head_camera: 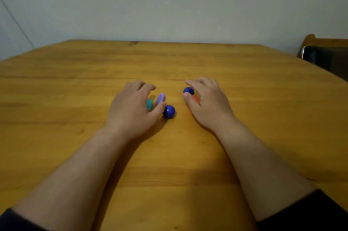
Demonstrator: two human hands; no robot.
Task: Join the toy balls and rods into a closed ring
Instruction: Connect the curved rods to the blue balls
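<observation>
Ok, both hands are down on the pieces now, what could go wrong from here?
The loose blue ball beside the left hand lies free on the bare table; a nudge from the thumb could roll it away. The red rod is mostly hidden under the right hand, so lining it up with the other blue ball may go partly blind.

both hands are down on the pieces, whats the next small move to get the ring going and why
Probably bring the two hands toward each other. The right hand pinches a blue ball with a red rod under its palm. The left hand covers a teal piece beside a purple rod, its thumb against the other blue ball. Bare table separates the two groups, so nothing links them yet.
</observation>
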